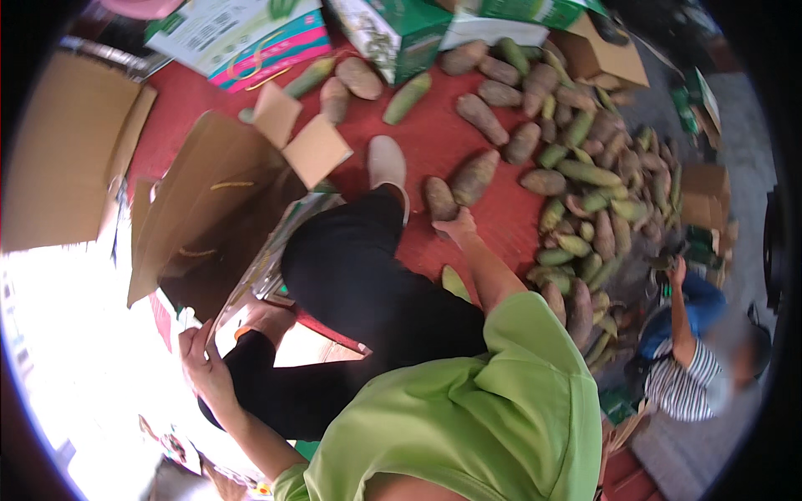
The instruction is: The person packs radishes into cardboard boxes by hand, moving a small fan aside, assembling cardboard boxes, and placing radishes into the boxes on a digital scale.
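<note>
In front of me stands an open brown-lined carton (225, 154) with rope handles, tilted toward my left side. My left hand (207, 367) is closed at its near edge, fingers bent round the rim. On the red floor covering, a plump brown oblong vegetable (439, 199), like a gourd or tuber, lies with its near end in my right hand (456, 225). Another brown oblong vegetable (475, 177) rests against its right side. My right fingertips are partly hidden beneath the held one.
A large heap of green and brown vegetables (606, 179) spreads to the right. Printed boxes (242, 42) stand at the far side, with a big cardboard box (63, 154) at left. At far right, another person (685, 376) in a striped shirt handles something dark.
</note>
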A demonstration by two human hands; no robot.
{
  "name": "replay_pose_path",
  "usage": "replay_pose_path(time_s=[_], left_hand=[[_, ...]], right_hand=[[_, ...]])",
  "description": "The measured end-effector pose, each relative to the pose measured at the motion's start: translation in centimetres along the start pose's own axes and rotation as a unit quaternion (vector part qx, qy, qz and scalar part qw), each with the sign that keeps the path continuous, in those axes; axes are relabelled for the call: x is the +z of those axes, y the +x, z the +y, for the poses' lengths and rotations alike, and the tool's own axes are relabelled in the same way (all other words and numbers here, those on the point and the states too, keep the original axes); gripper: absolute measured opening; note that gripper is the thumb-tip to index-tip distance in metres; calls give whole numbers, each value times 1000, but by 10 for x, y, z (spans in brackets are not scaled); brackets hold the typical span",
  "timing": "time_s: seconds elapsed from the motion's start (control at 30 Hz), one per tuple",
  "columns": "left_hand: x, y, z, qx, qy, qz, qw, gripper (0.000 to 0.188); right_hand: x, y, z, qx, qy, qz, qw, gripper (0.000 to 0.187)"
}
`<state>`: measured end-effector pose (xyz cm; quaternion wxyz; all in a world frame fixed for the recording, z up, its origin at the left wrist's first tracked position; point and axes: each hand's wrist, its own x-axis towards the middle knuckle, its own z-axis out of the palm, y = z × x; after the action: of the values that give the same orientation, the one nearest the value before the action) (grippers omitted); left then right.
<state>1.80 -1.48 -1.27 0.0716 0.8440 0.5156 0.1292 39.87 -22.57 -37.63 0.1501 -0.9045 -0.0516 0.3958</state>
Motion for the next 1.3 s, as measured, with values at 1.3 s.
replay_pose_path(time_s=[1.3], left_hand=[[-18,4,-4,-13,38,-34,999,19]], right_hand=[[-168,-294,-383,-624,-248,-162,723,71]])
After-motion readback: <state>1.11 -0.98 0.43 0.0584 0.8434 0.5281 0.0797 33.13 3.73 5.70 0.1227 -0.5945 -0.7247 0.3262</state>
